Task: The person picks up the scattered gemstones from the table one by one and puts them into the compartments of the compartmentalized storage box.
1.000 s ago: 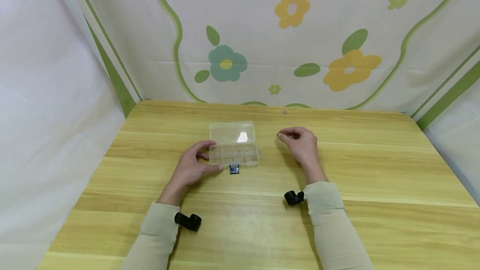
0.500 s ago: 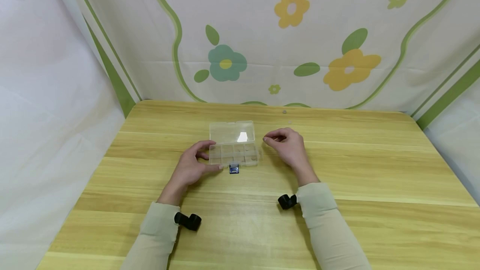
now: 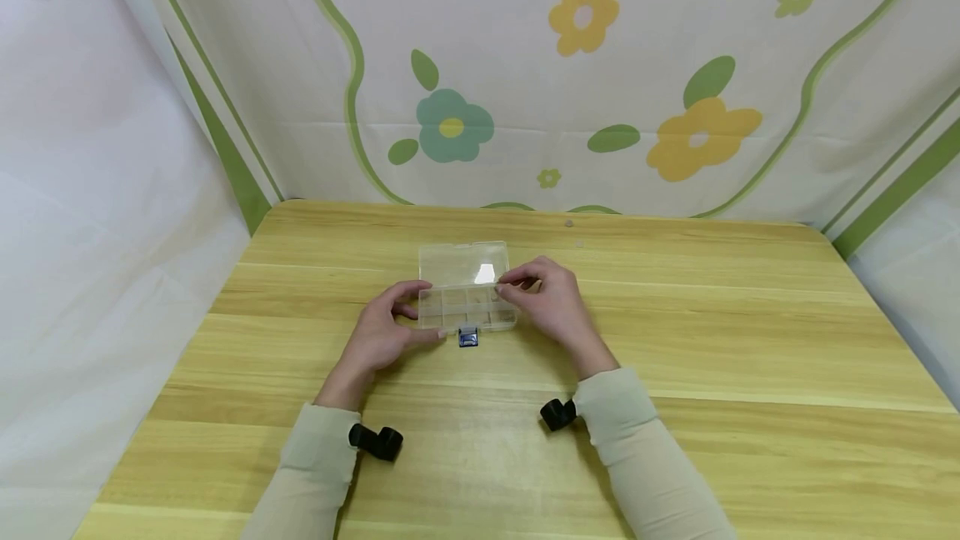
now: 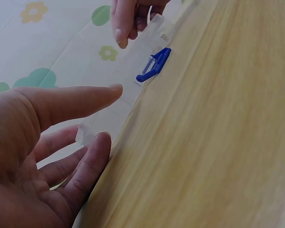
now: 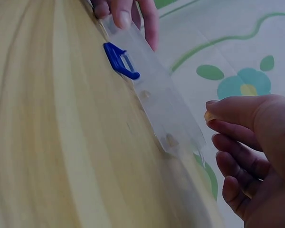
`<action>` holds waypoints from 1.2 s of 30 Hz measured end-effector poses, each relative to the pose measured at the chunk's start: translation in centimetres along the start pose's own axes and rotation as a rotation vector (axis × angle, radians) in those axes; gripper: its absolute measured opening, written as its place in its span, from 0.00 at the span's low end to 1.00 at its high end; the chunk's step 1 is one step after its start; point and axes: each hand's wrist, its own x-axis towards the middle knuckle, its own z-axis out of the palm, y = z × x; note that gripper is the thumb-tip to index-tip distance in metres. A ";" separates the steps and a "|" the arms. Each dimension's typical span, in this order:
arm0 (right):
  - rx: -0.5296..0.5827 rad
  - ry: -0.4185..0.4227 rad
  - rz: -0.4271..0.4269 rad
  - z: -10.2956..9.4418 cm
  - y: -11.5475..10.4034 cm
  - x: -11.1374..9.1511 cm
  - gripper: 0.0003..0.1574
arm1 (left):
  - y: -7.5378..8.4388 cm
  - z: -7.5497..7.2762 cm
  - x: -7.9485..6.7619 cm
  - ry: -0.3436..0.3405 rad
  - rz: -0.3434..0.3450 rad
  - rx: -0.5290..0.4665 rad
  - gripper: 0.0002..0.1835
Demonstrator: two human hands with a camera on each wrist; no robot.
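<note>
A clear plastic compartment box (image 3: 456,300) lies on the table, its see-through lid (image 3: 453,265) swung back behind it. On its front edge is a blue latch (image 3: 468,337). My left hand (image 3: 378,327) grips the box's left end, thumb along the front and fingers behind. Over the right rear compartments, my right hand (image 3: 551,302) pinches a small pale yellowish bead-like piece (image 5: 208,116) between thumb and forefinger; its exact kind I cannot tell. Small brownish pieces (image 5: 171,140) show through the box wall in the right wrist view.
Two tiny pieces lie near the table's back edge: a grey one (image 3: 569,223) and a paler one (image 3: 580,244). Behind the wooden table (image 3: 750,340) hangs a white cloth (image 3: 525,48) with printed flowers. Each sleeve cuff carries a black wrist camera (image 3: 557,414).
My right hand has moved left from the bare table to over the box's right end, still pinching the small piece. The left hand and the box have stayed put.
</note>
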 end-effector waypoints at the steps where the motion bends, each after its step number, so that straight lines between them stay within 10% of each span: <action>1: -0.002 -0.007 -0.006 0.2 -0.2 -0.1 0.06 | 0.0 0.0 0.0 0.000 -0.003 -0.001 0.40; 36: -0.177 -0.065 -0.200 3.8 -2.2 -1.3 0.06 | 0.0 -0.1 0.1 -0.021 0.000 -0.018 0.40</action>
